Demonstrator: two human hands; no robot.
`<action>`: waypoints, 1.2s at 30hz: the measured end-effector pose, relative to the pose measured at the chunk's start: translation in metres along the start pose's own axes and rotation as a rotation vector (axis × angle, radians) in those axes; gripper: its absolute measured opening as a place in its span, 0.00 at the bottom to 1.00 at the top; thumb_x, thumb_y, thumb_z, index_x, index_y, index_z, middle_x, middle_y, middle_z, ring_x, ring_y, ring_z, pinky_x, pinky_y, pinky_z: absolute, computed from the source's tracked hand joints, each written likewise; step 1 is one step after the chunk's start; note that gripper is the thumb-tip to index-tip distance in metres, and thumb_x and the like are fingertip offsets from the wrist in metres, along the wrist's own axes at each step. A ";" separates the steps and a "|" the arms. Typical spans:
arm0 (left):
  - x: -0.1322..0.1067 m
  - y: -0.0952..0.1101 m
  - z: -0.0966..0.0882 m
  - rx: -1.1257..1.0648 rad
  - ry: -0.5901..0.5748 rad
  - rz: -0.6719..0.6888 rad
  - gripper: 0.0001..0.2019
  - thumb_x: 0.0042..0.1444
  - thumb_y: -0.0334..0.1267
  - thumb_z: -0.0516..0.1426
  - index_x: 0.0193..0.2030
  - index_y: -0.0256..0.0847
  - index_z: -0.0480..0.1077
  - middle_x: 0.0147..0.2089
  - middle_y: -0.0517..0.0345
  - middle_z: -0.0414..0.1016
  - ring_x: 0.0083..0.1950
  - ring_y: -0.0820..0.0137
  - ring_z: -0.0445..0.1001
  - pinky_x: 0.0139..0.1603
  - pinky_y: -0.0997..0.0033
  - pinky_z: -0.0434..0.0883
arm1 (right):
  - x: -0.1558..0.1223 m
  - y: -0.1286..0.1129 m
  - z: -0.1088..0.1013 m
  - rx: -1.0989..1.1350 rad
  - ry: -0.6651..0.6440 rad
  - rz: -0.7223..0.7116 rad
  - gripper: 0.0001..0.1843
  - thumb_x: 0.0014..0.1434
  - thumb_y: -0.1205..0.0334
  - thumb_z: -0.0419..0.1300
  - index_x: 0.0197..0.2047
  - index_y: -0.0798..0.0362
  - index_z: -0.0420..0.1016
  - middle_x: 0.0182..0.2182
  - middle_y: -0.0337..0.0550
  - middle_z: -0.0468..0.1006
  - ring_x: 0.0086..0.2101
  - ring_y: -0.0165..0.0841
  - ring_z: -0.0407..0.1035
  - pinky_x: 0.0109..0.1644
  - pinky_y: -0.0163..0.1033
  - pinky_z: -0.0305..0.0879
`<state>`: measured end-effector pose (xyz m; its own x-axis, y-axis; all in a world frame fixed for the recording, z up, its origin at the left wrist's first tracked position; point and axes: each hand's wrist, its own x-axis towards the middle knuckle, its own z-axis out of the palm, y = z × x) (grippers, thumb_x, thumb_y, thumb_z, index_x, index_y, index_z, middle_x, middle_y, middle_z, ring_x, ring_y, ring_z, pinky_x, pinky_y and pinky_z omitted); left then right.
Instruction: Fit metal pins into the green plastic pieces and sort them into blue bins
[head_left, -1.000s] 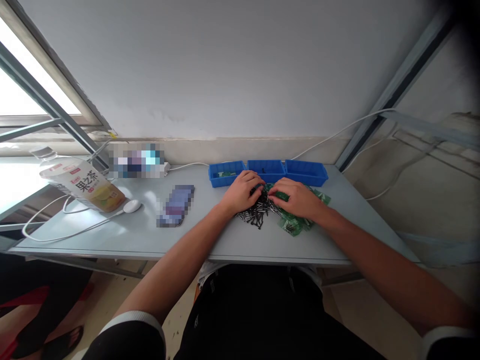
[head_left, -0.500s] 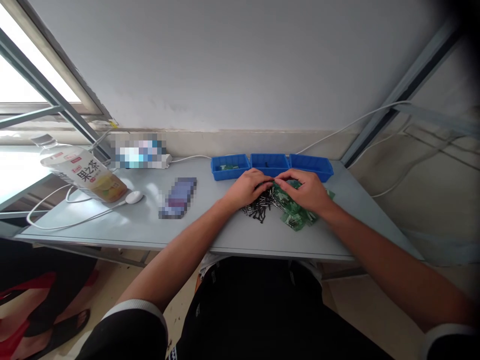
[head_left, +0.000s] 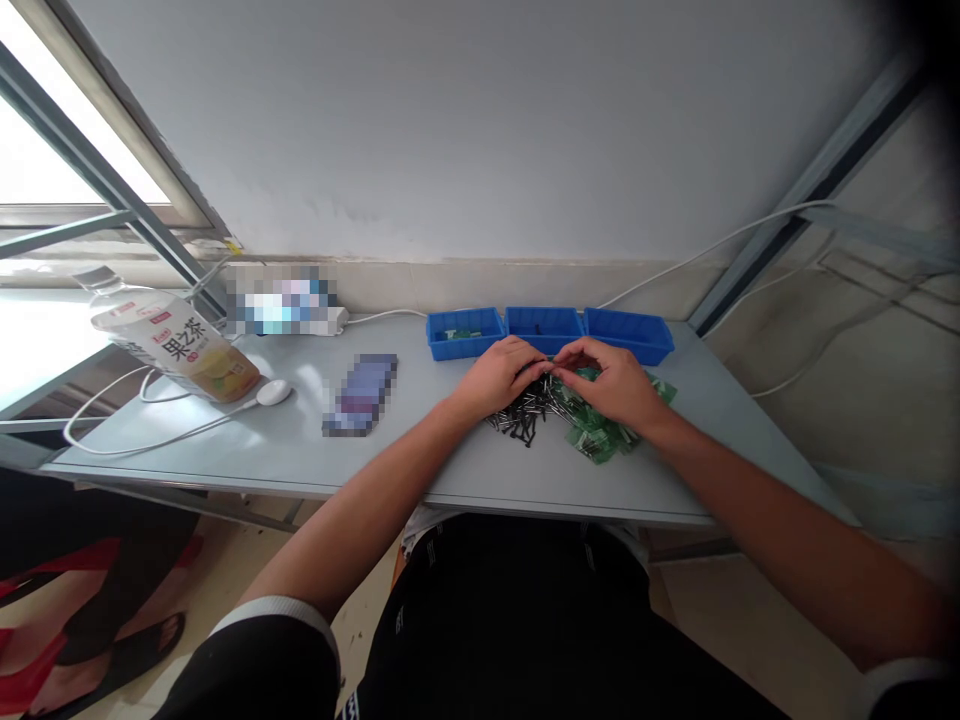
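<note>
My left hand point(head_left: 504, 375) and my right hand point(head_left: 609, 382) meet fingertip to fingertip above the table, both pinched closed. Whatever is between the fingertips is too small to make out. Under my left hand spreads a pile of dark screws point(head_left: 521, 424). Beneath my right hand lie crumpled green plastic packets point(head_left: 600, 440), some with shiny screws in them. Just behind the hands stands a row of three joined blue bins. The left bin point(head_left: 465, 348) holds a few green packets, the middle bin point(head_left: 544, 320) a small dark piece. Part of the right bin point(head_left: 637, 335) is hidden by my right hand.
On the left of the grey table point(head_left: 420, 470) stand a tilted drink bottle point(head_left: 176, 340) and a white cable with a round white piece point(head_left: 274, 392). A blurred-out flat object point(head_left: 361, 395) lies left of my hands. Another person's leg and sandal point(head_left: 142, 650) show at lower left.
The whole view has shifted slightly. My hands stay together over the screws, with only small finger movements at the fingertips.
</note>
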<state>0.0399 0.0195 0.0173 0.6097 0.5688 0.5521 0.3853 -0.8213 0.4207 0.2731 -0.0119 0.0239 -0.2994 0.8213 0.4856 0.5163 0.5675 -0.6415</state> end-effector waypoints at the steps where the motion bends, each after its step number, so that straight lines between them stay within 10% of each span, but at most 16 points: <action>1: 0.000 0.000 0.000 -0.011 0.003 -0.012 0.15 0.75 0.45 0.53 0.46 0.39 0.78 0.45 0.48 0.84 0.49 0.61 0.78 0.57 0.58 0.72 | 0.000 0.000 0.000 0.018 -0.007 -0.002 0.13 0.65 0.55 0.67 0.51 0.47 0.81 0.41 0.43 0.86 0.41 0.42 0.81 0.48 0.47 0.78; 5: 0.000 0.004 0.001 -0.125 0.068 -0.104 0.16 0.69 0.51 0.61 0.46 0.40 0.79 0.43 0.50 0.84 0.49 0.62 0.79 0.52 0.62 0.74 | 0.000 -0.004 -0.001 -0.011 -0.049 -0.099 0.23 0.67 0.60 0.63 0.65 0.43 0.77 0.42 0.43 0.83 0.40 0.40 0.79 0.50 0.47 0.77; 17: -0.004 0.013 -0.004 -0.274 0.035 -0.163 0.26 0.75 0.47 0.53 0.75 0.42 0.64 0.41 0.54 0.86 0.36 0.69 0.82 0.47 0.68 0.78 | 0.002 -0.003 -0.005 -0.110 0.141 -0.095 0.09 0.69 0.57 0.64 0.48 0.46 0.85 0.43 0.44 0.87 0.40 0.41 0.81 0.46 0.47 0.78; 23: -0.002 0.010 0.004 -0.227 0.049 -0.064 0.21 0.73 0.41 0.53 0.69 0.42 0.73 0.63 0.49 0.81 0.61 0.61 0.81 0.65 0.60 0.76 | 0.002 -0.002 -0.004 -0.143 0.124 -0.173 0.08 0.69 0.58 0.63 0.45 0.45 0.86 0.44 0.47 0.83 0.44 0.43 0.79 0.49 0.50 0.78; 36: -0.001 0.007 0.005 -0.362 0.159 -0.199 0.12 0.67 0.38 0.62 0.53 0.37 0.80 0.49 0.49 0.86 0.49 0.63 0.86 0.55 0.62 0.82 | 0.002 -0.009 -0.004 -0.121 0.084 -0.216 0.09 0.70 0.58 0.62 0.48 0.46 0.83 0.45 0.48 0.84 0.45 0.43 0.79 0.50 0.50 0.78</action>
<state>0.0452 0.0136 0.0164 0.4226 0.7374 0.5269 0.1998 -0.6428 0.7395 0.2707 -0.0159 0.0329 -0.3480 0.6710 0.6547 0.5409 0.7141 -0.4444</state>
